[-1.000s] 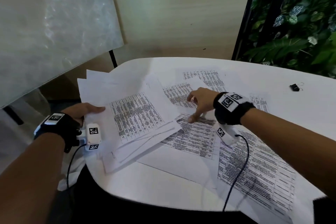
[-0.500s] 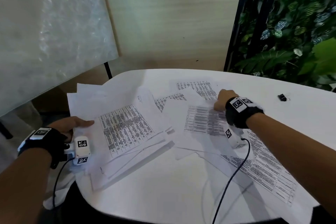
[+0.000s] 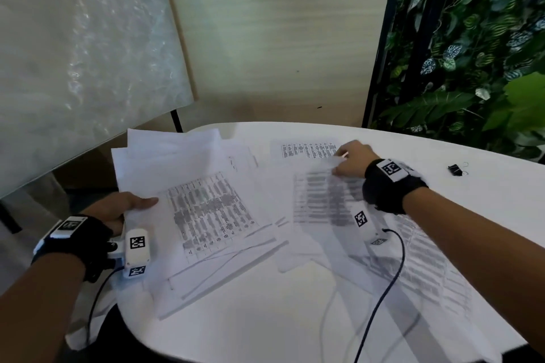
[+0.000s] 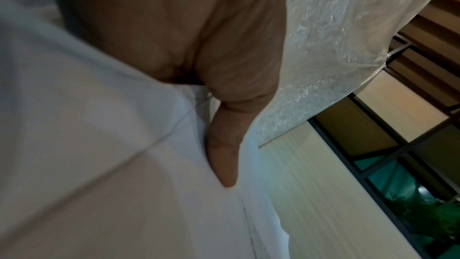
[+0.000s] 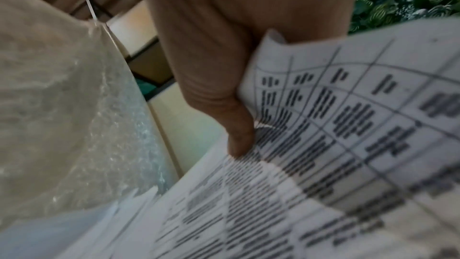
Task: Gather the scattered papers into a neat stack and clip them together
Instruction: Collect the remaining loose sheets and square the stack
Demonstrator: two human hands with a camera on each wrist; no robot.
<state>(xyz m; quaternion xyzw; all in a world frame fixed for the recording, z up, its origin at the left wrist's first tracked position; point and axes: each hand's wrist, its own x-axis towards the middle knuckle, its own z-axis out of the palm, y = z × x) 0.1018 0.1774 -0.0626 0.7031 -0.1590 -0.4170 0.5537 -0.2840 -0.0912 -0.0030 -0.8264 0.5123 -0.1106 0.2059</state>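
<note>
Nearest, more printed sheets lie blurred along the near right of the white table, under a black cable. At the near left edge, the left hand grips a gathered sheaf of papers, thumb pressed flat on top, fingers hidden beneath; the sheaf is uneven, its edges fanned. Mid-table, the right hand pinches the far corner of a printed table sheet, thumb on top, the corner curled up off the surface. Just beyond it lies one flat printed page. Far right, well apart from the papers, sits a black binder clip.
</note>
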